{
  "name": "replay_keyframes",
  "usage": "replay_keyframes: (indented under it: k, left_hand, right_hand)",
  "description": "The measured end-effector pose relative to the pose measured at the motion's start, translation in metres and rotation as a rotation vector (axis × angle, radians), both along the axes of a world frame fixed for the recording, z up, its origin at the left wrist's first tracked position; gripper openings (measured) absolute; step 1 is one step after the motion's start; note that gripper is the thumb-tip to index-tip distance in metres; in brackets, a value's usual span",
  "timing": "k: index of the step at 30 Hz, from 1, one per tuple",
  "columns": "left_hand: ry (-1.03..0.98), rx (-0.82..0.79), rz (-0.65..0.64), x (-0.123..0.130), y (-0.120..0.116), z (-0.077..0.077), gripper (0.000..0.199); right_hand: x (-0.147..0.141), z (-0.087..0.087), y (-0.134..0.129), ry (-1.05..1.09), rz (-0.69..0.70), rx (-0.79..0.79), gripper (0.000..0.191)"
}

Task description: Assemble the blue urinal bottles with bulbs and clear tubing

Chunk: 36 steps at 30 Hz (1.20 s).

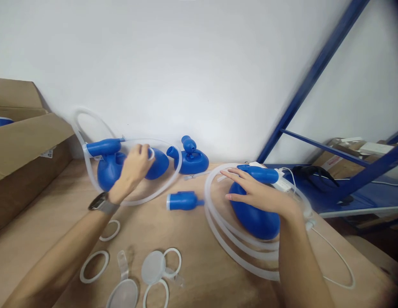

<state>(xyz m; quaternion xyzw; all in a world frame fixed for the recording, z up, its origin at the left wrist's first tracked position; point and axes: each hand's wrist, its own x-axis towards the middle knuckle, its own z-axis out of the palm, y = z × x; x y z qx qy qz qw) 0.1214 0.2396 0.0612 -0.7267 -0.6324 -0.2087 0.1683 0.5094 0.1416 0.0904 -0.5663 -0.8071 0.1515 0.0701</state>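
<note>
My left hand (137, 162), wearing a wristwatch, is closed at the mouth of a blue urinal bottle (158, 164). A white ring (151, 153) shows at its fingertips, partly hidden and blurred. Left of that hand stands another blue bottle (105, 173) with a blue spout piece (104, 147) on top and a clear hose (86, 167) looping around. My right hand (250, 188) is open, fingers spread, over a third blue bottle (258, 220). Coiled clear tubing (224, 235) surrounds that bottle. Between my hands lies a loose blue spout piece (182, 201).
White rings (94, 252) and translucent caps with straps (123, 295) lie on the wooden table's near part. A further blue bottle (192, 162) stands by the wall. A cardboard box (28, 149) is at left. A blue metal rack (308, 81) stands at right, near a white cable (351, 273).
</note>
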Motion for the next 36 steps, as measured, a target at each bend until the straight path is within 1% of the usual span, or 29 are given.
replay_keyframes:
  k: [1, 2, 4, 6, 7, 8, 10, 12, 13, 15, 17, 20, 22, 25, 27, 29, 31, 32, 36]
  left_hand:
    - [-0.042, 0.046, 0.035, -0.008, -0.01, 0.014, 0.047]
    - [-0.129, 0.115, 0.047, -0.016, -0.021, 0.029, 0.047]
    - [-0.237, 0.253, 0.019, -0.027, -0.048, 0.055, 0.044]
    - [-0.295, 0.371, -0.077, -0.032, -0.075, 0.072, 0.036]
    - [-0.336, 0.405, -0.144, -0.032, -0.086, 0.076, 0.033]
    - [-0.381, 0.405, -0.224, -0.031, -0.096, 0.077, 0.03]
    - [-0.487, 0.339, -0.397, -0.025, -0.107, 0.071, 0.026]
    - [-0.584, 0.251, -0.543, -0.017, -0.109, 0.061, 0.021]
    - [-0.628, 0.233, -0.592, -0.013, -0.108, 0.055, 0.021]
    - [-0.702, 0.236, -0.661, -0.007, -0.102, 0.047, 0.021]
    - [-0.777, 0.268, -0.731, -0.004, -0.095, 0.041, 0.024]
    - [-0.876, 0.284, -0.858, -0.001, -0.088, 0.034, 0.028]
    - [-0.92, 0.264, -0.91, 0.003, -0.087, 0.03, 0.031]
    - [-0.969, 0.215, -0.936, 0.009, -0.088, 0.026, 0.033]
    - [-0.989, 0.178, -0.901, 0.01, -0.089, 0.027, 0.033]
    - [-0.981, 0.136, -0.798, 0.009, -0.09, 0.028, 0.033]
    - [-0.965, 0.086, -0.695, 0.008, -0.089, 0.03, 0.035]
    - [-0.968, 0.068, -0.667, 0.008, -0.089, 0.03, 0.036]
    - [-0.979, 0.024, -0.668, 0.007, -0.089, 0.031, 0.044]
  right_hand:
    - [-0.002, -0.001, 0.002, 0.022, 0.02, 0.005, 0.082]
    - [-0.005, -0.002, 0.003, 0.051, 0.047, 0.012, 0.081]
    - [-0.014, -0.004, 0.007, 0.137, 0.111, 0.027, 0.08]
    - [-0.028, -0.007, 0.01, 0.261, 0.162, 0.043, 0.085]
    - [-0.035, -0.01, 0.012, 0.335, 0.183, 0.052, 0.09]
    - [-0.043, -0.013, 0.014, 0.413, 0.202, 0.058, 0.098]
    - [-0.054, -0.022, 0.02, 0.558, 0.229, 0.047, 0.119]
    - [-0.059, -0.032, 0.027, 0.648, 0.271, -0.037, 0.139]
    - [-0.059, -0.037, 0.031, 0.68, 0.301, -0.093, 0.144]
    - [-0.055, -0.046, 0.039, 0.761, 0.364, -0.182, 0.145]
    - [-0.051, -0.055, 0.047, 0.905, 0.377, -0.192, 0.14]
    - [-0.055, -0.07, 0.055, 1.134, 0.279, -0.154, 0.139]
    - [-0.062, -0.079, 0.057, 1.238, 0.223, -0.2, 0.135]
    - [-0.07, -0.086, 0.056, 1.259, 0.21, -0.344, 0.113]
    - [-0.071, -0.084, 0.054, 1.222, 0.172, -0.364, 0.096]
    - [-0.068, -0.077, 0.052, 1.211, 0.116, -0.292, 0.087]
    - [-0.065, -0.068, 0.051, 1.211, 0.095, -0.177, 0.085]
    - [-0.064, -0.064, 0.051, 1.201, 0.098, -0.118, 0.085]
    - [-0.06, -0.055, 0.048, 1.141, 0.115, 0.122, 0.081]
